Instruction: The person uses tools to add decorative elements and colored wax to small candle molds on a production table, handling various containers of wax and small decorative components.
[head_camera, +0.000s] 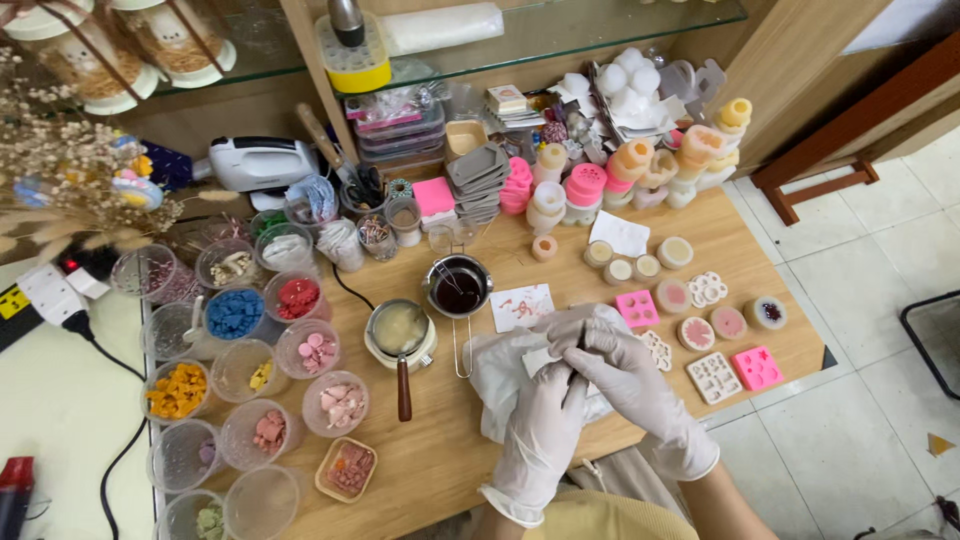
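Both my hands wear thin white gloves and meet over the front of the wooden table (440, 470). My left hand (545, 425) and my right hand (630, 385) both grip a crumpled white cloth or paper wipe (505, 365), with a small thin object pinched between the fingers; I cannot tell what it is. Just left of my hands stands a small metal pot of dark red liquid (459, 288) and a pan of pale melted wax with a wooden handle (398, 330).
Several clear cups of coloured wax pieces (235, 313) fill the left side. Silicone moulds (757, 367) and small filled rounds (727, 322) lie to the right. Stacked moulds, jars and a white hand mixer (255, 162) crowd the back. A power strip (50, 295) sits far left.
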